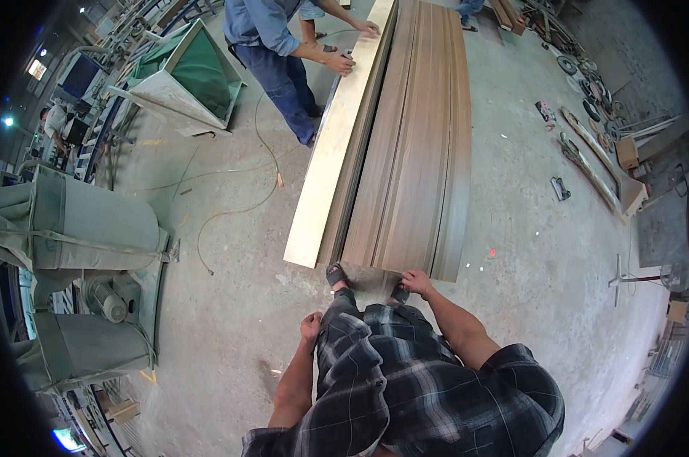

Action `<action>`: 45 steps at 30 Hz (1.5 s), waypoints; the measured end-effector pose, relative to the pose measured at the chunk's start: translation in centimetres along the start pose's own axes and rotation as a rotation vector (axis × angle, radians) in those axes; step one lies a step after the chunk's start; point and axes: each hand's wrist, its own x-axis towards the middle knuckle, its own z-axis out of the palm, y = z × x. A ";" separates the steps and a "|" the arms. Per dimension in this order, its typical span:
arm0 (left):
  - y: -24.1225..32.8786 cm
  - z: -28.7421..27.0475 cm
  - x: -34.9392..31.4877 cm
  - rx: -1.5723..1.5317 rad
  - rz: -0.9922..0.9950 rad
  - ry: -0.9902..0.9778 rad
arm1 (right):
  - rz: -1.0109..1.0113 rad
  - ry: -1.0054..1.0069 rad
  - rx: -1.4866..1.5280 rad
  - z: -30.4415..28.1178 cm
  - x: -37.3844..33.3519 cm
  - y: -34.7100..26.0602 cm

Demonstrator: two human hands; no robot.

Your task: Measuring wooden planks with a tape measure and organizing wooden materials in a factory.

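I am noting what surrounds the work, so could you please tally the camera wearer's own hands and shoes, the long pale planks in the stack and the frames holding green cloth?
Hands: 2 (left hand, right hand)
Shoes: 2
Long pale plank in the stack: 1
Frame with green cloth: 1
Total: 6

The person's right hand (415, 282) touches brown boards (411, 167); the left hand (311, 329) hangs curled; a co-worker's hands (342, 63) rest on a pale plank (329, 175).
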 end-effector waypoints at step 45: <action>-1.2 0.2 0.0 -0.053 0.075 -0.038 | -0.100 0.024 -0.118 -0.2 0.8 0.1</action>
